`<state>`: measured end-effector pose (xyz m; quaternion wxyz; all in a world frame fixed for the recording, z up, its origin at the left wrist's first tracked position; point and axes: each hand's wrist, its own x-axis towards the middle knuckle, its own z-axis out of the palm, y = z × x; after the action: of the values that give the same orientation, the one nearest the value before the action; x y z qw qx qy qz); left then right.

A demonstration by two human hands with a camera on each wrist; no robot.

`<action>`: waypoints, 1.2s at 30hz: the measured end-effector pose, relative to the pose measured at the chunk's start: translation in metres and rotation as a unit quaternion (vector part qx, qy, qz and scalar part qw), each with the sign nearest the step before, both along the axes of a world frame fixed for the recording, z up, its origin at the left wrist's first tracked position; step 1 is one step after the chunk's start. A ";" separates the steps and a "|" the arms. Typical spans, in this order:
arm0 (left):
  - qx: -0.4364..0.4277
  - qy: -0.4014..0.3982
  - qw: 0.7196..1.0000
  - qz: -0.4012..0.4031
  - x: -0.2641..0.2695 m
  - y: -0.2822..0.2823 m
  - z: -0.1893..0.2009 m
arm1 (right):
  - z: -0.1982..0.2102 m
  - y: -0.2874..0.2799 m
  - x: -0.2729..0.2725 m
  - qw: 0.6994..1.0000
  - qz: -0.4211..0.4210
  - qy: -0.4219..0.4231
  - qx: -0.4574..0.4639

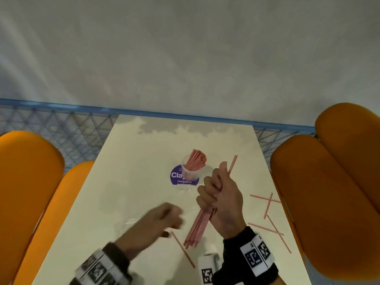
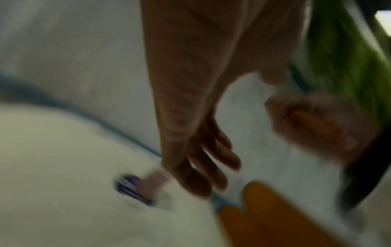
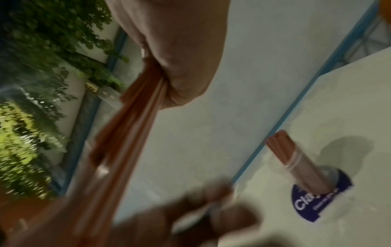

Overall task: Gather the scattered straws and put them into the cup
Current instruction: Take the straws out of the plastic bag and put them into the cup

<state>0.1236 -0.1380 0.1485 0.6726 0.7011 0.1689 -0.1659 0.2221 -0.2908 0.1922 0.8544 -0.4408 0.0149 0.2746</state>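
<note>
- Most red-striped straws are done: one batch stands in the clear plastic cup on the white table.
- Right hand grips a straw bundle near the cup.
- Left hand blurred, fingers loosely curled, apparently empty.
- Five or so loose straws left.

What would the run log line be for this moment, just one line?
right hand grips straw bundle | left hand blurred, seems empty | cup upright, part-filled | loose straws on table
</note>
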 end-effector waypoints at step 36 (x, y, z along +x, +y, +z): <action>0.107 -0.014 0.989 -0.103 0.021 -0.036 0.014 | -0.033 0.014 -0.017 0.917 0.076 -0.187 -0.344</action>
<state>0.1447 -0.1738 0.1628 0.5751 0.7852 0.1030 -0.2051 0.2046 -0.2769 0.1589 0.6137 -0.7507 -0.0856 0.2292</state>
